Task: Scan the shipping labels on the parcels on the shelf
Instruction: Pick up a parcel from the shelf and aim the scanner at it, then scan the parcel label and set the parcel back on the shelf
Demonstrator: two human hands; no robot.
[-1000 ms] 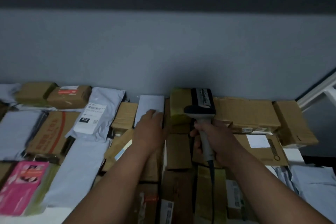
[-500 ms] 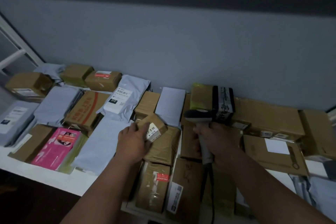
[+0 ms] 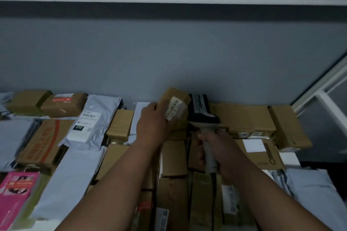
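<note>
My left hand grips a small brown cardboard parcel, lifted above the others near the back wall. Its white barcode label faces right and toward me. My right hand grips the grey handle of a barcode scanner. The scanner's black head sits right beside the label, almost touching the parcel. Many other parcels cover the shelf: brown boxes and grey mailer bags.
A grey mailer with a white label marked 010 lies to the left. A pink box sits at the front left. Flat brown boxes line the back right. A white shelf frame rises at the right. The grey wall stands behind.
My left hand has lifted the small parcel up and to the right, bringing its label beside the scanner head. The view has swung back to the right.
</note>
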